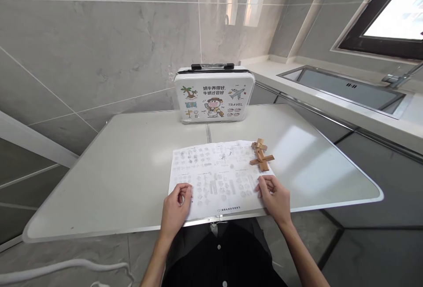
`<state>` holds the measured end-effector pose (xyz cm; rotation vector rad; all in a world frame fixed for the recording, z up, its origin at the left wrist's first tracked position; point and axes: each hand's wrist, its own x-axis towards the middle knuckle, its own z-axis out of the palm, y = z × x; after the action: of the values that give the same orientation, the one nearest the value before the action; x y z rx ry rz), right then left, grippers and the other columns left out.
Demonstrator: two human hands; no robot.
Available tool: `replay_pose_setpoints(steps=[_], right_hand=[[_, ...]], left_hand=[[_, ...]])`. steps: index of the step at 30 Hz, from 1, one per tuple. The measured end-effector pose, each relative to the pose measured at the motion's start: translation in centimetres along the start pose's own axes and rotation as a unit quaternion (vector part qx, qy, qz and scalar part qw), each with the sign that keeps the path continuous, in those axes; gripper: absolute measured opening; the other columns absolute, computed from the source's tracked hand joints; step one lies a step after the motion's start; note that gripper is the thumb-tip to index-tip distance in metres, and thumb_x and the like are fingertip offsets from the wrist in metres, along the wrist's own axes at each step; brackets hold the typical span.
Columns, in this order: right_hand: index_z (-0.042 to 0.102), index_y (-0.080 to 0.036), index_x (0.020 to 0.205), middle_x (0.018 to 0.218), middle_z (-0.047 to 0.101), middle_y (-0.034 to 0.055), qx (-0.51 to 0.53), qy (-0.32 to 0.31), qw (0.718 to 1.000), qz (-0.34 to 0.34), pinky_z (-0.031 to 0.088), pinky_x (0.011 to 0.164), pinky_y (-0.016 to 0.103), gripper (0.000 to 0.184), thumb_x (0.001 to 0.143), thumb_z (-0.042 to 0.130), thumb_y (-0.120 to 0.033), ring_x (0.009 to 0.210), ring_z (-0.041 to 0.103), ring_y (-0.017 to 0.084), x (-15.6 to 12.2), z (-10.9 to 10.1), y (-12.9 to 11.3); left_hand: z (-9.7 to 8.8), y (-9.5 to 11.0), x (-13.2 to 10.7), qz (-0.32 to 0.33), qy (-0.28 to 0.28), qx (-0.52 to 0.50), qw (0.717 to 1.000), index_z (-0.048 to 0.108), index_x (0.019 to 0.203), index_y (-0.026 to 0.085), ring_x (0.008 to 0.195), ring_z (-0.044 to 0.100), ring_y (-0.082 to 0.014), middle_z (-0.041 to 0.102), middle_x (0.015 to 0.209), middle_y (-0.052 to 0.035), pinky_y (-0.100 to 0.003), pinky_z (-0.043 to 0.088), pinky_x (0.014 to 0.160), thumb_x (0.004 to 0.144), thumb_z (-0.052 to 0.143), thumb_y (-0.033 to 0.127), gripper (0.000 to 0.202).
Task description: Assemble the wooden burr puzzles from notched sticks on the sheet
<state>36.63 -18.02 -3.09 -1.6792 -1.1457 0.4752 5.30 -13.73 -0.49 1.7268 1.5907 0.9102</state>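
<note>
Near the bottom centre of the frame, both hands rested on a printed instruction sheet (218,177) spread across the front of the white folding counter (132,168). The left hand (176,207) sat at the sheet's lower left corner, its fingers (183,189) curled in toward the thumb. I could not tell whether they pinched the paper or only touched it. The right hand (276,199) lay knuckles up on the lower right corner, fingers bent, tips pressing the paper and gripping nothing.

A wooden burr puzzle (261,155) stood on the sheet's upper right corner, just above the right hand and apart from it. A cartoon-printed tin case (214,95) stood upright at the counter's far edge against the tiled wall. A steel sink (343,86) filled the upper right.

To my eye, the sheet's lower edge reached the counter's front lip, so a tug on the paper could drag the puzzle along, tip it, or slide the sheet off into the lap.
</note>
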Motion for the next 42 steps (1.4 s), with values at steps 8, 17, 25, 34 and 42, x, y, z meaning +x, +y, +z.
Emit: replay_pose_setpoints(steps=[8, 17, 25, 34, 42], right_hand=[[0.069, -0.02, 0.094, 0.091, 0.079, 0.0102, -0.13, 0.089, 0.988, 0.007, 0.053, 0.078, 0.035, 0.032, 0.097, 0.054, -0.048, 0.078, 0.071, 0.024, 9.3, -3.8, -0.2], [0.073, -0.021, 0.068, 0.068, 0.073, 0.0105, -0.232, -0.114, 0.961, 0.096, 0.043, 0.061, 0.034, 0.043, 0.086, 0.071, -0.06, 0.068, 0.066, 0.027, 18.0, -3.7, 2.4], [0.065, -0.024, 0.056, 0.056, 0.065, 0.0062, -0.259, -0.151, 0.952, 0.062, 0.04, 0.056, 0.033, 0.045, 0.087, 0.071, -0.056, 0.059, 0.062, 0.024, 19.2, -2.9, 1.2], [0.077, -0.025, 0.097, 0.103, 0.079, 0.0095, -0.164, -0.156, 0.963, -0.147, 0.053, 0.08, 0.038, 0.043, 0.101, 0.053, -0.061, 0.105, 0.068, 0.032, 12.6, -2.6, -6.0], [0.073, -0.027, 0.105, 0.105, 0.078, 0.0087, -0.015, -0.263, 0.94, -0.216, 0.053, 0.09, 0.044, 0.03, 0.107, 0.053, -0.049, 0.099, 0.071, 0.031, 4.0, 0.9, -8.9]], left_hand=[[0.1, -0.2, 0.0, 0.004, 0.001, 0.001, 1.0, 0.07, 0.101, 0.024, 0.065, 0.061, -0.0179, 0.073, 0.076, -0.0015, -0.029, 0.051, 0.067, 0.1, 0.054, 0.052, 0.033], [-0.1, -0.5, -0.2, -0.002, -0.007, -0.001, 1.0, 0.069, 0.103, 0.024, 0.067, 0.06, -0.0176, 0.073, 0.078, -0.0005, -0.029, 0.049, 0.069, 0.102, 0.054, 0.05, 0.03], [-0.1, -0.3, -0.1, -0.002, -0.01, -0.004, 1.0, 0.069, 0.102, 0.024, 0.066, 0.059, -0.0179, 0.072, 0.077, 0.0, -0.029, 0.048, 0.068, 0.102, 0.054, 0.049, 0.029], [0.4, 0.9, -0.9, 0.007, 0.014, -0.024, 1.0, 0.07, 0.101, 0.024, 0.076, 0.064, -0.0204, 0.073, 0.085, -0.003, -0.032, 0.051, 0.074, 0.102, 0.056, 0.049, 0.028], [2.7, 4.9, 0.4, 0.058, -0.107, -0.221, 0.968, 0.058, 0.144, 0.027, 0.124, 0.067, -0.0305, 0.064, 0.147, -0.013, -0.044, 0.054, 0.108, 0.092, 0.075, 0.049, 0.06]])
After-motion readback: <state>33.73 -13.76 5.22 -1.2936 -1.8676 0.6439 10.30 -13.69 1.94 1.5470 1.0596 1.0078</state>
